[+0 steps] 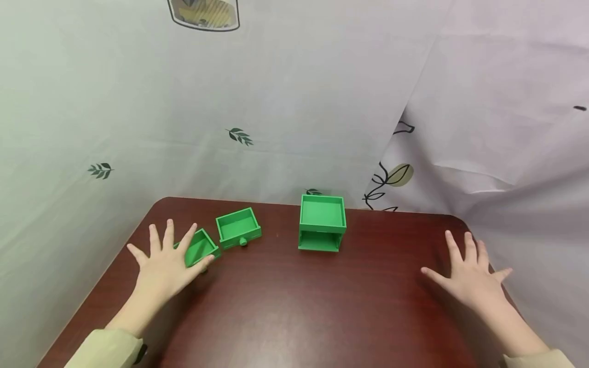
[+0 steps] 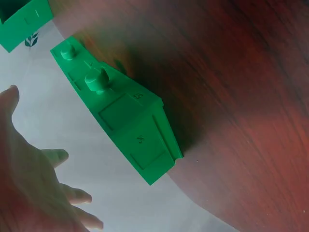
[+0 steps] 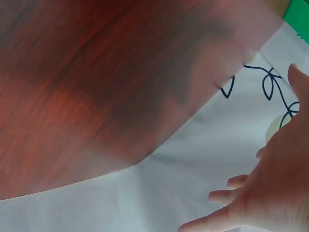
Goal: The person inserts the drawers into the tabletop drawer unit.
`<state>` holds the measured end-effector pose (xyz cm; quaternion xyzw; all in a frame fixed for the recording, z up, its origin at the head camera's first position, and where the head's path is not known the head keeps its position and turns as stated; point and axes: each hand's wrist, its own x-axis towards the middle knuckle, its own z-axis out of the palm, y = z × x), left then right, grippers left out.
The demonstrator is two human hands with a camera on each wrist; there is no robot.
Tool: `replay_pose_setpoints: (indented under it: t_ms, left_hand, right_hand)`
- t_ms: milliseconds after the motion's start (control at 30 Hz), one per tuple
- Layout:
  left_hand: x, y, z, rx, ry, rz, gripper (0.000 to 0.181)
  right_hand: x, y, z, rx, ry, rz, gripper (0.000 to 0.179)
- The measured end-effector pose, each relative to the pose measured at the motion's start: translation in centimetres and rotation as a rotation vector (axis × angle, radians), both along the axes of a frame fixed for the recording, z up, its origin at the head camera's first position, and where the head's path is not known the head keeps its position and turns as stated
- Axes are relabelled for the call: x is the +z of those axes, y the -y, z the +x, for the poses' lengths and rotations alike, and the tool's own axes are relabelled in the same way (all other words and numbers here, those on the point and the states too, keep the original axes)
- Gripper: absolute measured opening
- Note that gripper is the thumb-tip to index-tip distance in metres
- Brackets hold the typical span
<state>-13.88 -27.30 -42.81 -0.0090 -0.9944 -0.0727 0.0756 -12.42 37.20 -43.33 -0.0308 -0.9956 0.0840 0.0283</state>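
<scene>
My left hand is spread wide at the left of the table and holds nothing. It overlaps a small green drawer in the head view, hiding part of it. Just right of that drawer is a second green drawer with a round knob on its front. In the left wrist view the nearer drawer shows its knob and a raised mark on its side. A green cabinet with an open front stands near the back edge. Over the right side of the table my right hand has its fingers splayed, with nothing in it.
The dark red-brown wooden table has rounded back corners. A pale cloth with printed leaves hangs behind and beside it. The cabinet stands apart from both drawers, to their right.
</scene>
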Motion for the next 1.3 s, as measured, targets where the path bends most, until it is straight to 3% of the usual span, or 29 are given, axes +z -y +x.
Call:
replay_pose_setpoints:
  t_ms: [167, 367, 633, 833, 900, 967, 1133, 1300]
  left_hand:
    - [0.1, 0.2, 0.6, -0.02, -0.061, 0.052, 0.091]
    - [0.8, 0.3, 1.5, -0.056, -0.139, 0.176, 0.078]
    - [1.8, -0.1, 2.6, -0.092, -0.176, 0.466, 0.063]
    - [1.7, -0.5, 3.4, -0.061, -0.164, 0.684, 0.048]
    - [1.5, -0.7, 3.6, -0.048, -0.15, 0.797, 0.045]
    - [1.3, -0.9, 3.7, -0.068, -0.136, 0.976, 0.042]
    - [0.3, -1.5, 4.0, -0.221, -0.107, 1.474, 0.034]
    - [-1.3, -2.0, 4.6, -0.354, -0.025, 1.717, 0.045]
  right_hand:
    - [0.2, 0.5, -0.6, 0.035, -0.075, -0.013, 0.115]
    - [0.5, 1.7, -1.8, 0.112, -0.165, -0.086, 0.104]
    - [1.8, 4.2, -3.4, 0.186, -0.131, -0.266, 0.092]
    - [2.5, 6.5, -4.8, 0.286, -0.181, -0.393, 0.081]
    - [2.8, 7.4, -5.2, 0.299, -0.191, -0.43, 0.078]
    - [2.9, 8.3, -5.5, 0.301, -0.193, -0.466, 0.076]
    - [3.1, 10.5, -6.7, 0.309, -0.188, -0.574, 0.071]
    - [2.8, 12.4, -7.8, 0.332, -0.198, -0.665, 0.065]
